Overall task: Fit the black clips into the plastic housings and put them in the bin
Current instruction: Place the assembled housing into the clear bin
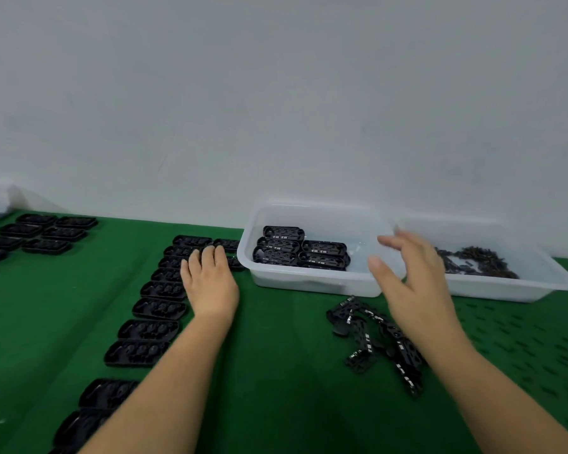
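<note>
1. Head view, the hands: the left hand (210, 280) lies palm down on the row of housings (159, 308), its fingers straight and close together and their tips resting on the far end of that row. The right hand (404, 273) hovers over the near right corner of the bin (309, 285), fingers spread apart and relaxed, blurred, holding nothing.

2. Head view, the task's things: the unfitted housings run in a line from the near left edge away toward the bin, each with its long axis lying across the line. A loose heap of clips (377, 339) lies on the green mat (276, 371) just in front of the bin, below and slightly left of the right wrist. Five finished housings (300, 249) are stacked in the bin's left half.

3. The deciding relation, as I judge it: the next housing is already under the left fingertips, so that hand is nearer to it, while the clips lie toward the body from the right fingers, which would have to draw back and down to reach them.

4. A second tray (505, 290) to the right holds small dark parts (473, 262). No brand, label or writing can be read anywhere
</note>
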